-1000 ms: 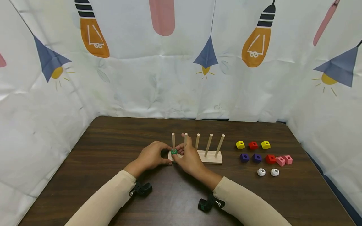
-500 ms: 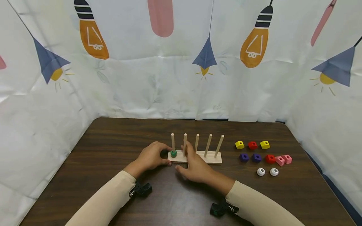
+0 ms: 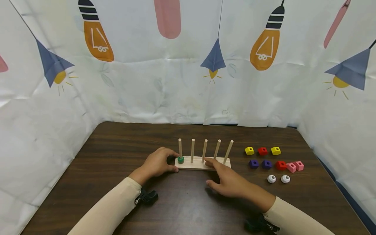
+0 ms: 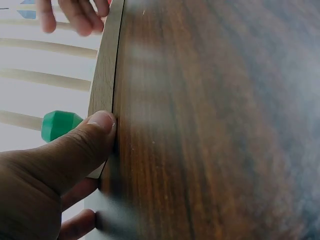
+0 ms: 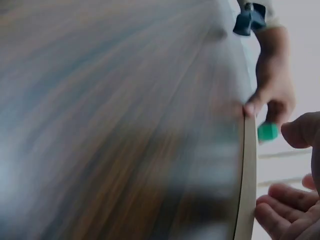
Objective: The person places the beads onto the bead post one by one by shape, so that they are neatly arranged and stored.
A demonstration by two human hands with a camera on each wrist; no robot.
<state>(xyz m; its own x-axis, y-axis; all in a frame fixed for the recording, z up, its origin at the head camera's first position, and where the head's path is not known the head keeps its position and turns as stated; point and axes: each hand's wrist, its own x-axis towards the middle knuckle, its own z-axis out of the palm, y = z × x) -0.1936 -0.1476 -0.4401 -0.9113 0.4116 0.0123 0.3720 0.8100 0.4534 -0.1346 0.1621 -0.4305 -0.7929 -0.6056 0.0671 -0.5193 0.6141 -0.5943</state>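
Note:
A pale wooden peg board (image 3: 189,165) with several upright pegs stands mid-table. One green bead (image 3: 180,160) sits low on its leftmost peg; it also shows as a green bead (image 4: 60,125) in the left wrist view. My left hand (image 3: 157,162) grips the board's left end, the thumb (image 4: 100,125) pressed on its front edge and the other fingers partly hidden behind. In front of the board's right part is my right hand (image 3: 230,181), with nothing held and its fingers loosely extended over the base. The fingers (image 5: 287,200) look close to the board in the right wrist view.
To the right lie yellow beads (image 3: 249,150), red beads (image 3: 280,165), purple beads (image 3: 267,164), touching pink beads (image 3: 291,167) and two white beads (image 3: 271,179). A printed cloth (image 3: 176,91) hangs behind the dark wooden table (image 3: 132,133).
My right hand has let go of the green bead and moved right along the front of the board. The bead stays on the leftmost peg. My left hand has kept its place.

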